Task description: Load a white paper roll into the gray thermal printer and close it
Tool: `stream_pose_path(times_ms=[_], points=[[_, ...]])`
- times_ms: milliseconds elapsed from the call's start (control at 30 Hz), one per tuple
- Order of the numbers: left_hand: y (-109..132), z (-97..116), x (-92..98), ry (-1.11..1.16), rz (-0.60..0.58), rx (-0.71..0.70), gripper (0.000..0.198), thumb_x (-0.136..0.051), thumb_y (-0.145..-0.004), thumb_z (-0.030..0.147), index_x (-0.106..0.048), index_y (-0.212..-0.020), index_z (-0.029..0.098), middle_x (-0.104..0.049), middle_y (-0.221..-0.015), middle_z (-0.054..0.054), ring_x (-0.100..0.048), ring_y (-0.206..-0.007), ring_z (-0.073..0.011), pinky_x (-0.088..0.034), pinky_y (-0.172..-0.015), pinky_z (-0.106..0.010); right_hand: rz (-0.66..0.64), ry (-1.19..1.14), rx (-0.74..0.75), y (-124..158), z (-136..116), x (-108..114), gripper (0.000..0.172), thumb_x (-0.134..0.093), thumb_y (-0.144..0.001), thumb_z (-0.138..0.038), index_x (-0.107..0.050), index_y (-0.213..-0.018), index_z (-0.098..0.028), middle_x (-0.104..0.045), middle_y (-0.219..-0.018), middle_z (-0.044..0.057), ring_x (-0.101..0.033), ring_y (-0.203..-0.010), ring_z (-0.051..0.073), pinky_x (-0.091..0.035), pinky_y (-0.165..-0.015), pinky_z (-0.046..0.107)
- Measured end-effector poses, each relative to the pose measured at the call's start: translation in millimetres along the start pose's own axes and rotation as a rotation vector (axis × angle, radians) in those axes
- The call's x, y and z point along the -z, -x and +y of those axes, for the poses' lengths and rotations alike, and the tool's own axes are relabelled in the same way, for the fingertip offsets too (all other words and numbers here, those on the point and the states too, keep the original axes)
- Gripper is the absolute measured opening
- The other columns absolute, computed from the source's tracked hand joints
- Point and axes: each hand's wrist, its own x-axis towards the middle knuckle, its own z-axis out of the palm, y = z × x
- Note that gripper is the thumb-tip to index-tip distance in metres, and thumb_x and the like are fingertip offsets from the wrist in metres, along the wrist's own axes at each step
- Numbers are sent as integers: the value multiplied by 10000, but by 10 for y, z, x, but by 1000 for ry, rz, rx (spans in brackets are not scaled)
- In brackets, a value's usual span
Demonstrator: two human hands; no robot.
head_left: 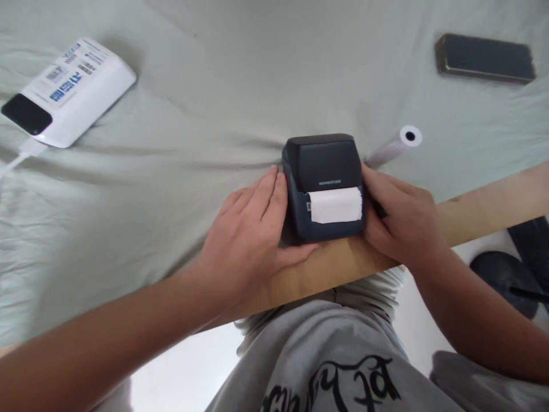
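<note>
This is looking like a home, perhaps a room doubling as a small office. A wrinkled, pale cloth (193, 114), much like bedding, is covering a wooden-edged desk (326, 266). A compact printer (328, 166) is sitting just off centre towards three o'clock, a white device (98, 103) is trailing a cable (11, 163) at ten, and a casual grey T-shirt (295, 337) is showing near six.

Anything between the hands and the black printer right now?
Nothing visible stands between the left hand and the printer. At the right hand, a dark patch within its curl is unclear. The white roll is beyond that hand, not between.
</note>
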Motion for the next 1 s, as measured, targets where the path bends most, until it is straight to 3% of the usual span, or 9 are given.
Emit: stream_pose_path(times_ms=[200, 367, 433, 533, 600, 767, 867, 1000], points=[[-49, -67, 35, 101, -22, 40, 898, -783, -1135, 674, -545, -1783, 99, -717, -1712, -322, -806, -1502, -460, -704, -1230, -610, -40, -31, 47, -48, 10, 46, 616, -553, -1047, -169, -726, -1638, -167, -833, -1004, 55, -761, -769, 184, -570, -630, 301], [-44, -73, 38, 159, -61, 81, 976, -853, -1083, 671, -487, -1825, 153, -750, -1690, -269, -796, -1522, -441, -689, -1265, -563, -37, -43, -17, -55, -9, 44, 535, -555, -1098, -239, -749, -1597, -227, -871, -1086, 65, -838, -904, 212, -669, -762, 315], [-41, -52, 8, 155, -30, 98, 1052, -851, -1073, 682, -405, -1856, 140, -771, -1653, -264, -818, -1478, -438, -695, -1231, -541, -1, -106, -82, -45, -13, 31, 468, -560, -1141, -275, -747, -1570, -241, -856, -1033, 51, -814, -840, 190, -678, -783, 310], [-46, -11, -40, 86, -19, 99, 1095, -785, -1097, 706, -307, -1879, 107, -733, -1697, -279, -792, -1511, -447, -679, -1228, -550, 47, -280, -125, -64, 0, 35, 446, -611, -1149, -273, -683, -1589, -253, -813, -961, 3, -695, -668, 121, -577, -621, 242], [-55, 10, -56, 35, -27, 83, 1040, -720, -1124, 720, -329, -1859, 96, -705, -1733, -284, -766, -1552, -444, -665, -1243, -551, 40, -344, -115, -127, 16, 80, 444, -675, -1125, -261, -667, -1570, -263, -802, -948, -18, -659, -638, 101, -512, -561, 222], [-61, -3, -36, 46, -33, 74, 1016, -712, -1130, 720, -345, -1848, 100, -710, -1719, -294, -762, -1552, -449, -665, -1237, -556, -51, -261, -118, -443, -11, 317, 385, -789, -1039, -242, -743, -1421, -256, -775, -830, -39, -638, -609, 110, -532, -590, 260], [-48, -41, -15, 71, -66, 54, 1041, -723, -1130, 745, -351, -1851, 93, -682, -1743, -308, -737, -1581, -465, -654, -1262, -569, -56, -290, -184, -635, -106, 421, 338, -764, -1080, -296, -775, -1416, -260, -759, -764, -42, -707, -617, 132, -569, -608, 285], [-33, -72, -13, 58, -68, 34, 1067, -667, -1141, 812, -380, -1827, 46, -705, -1696, -330, -757, -1537, -468, -670, -1224, -580, 60, -313, -195, -794, -202, 419, 189, -727, -1126, -310, -768, -1294, -234, -765, -769, -21, -836, -764, 159, -596, -614, 260]])
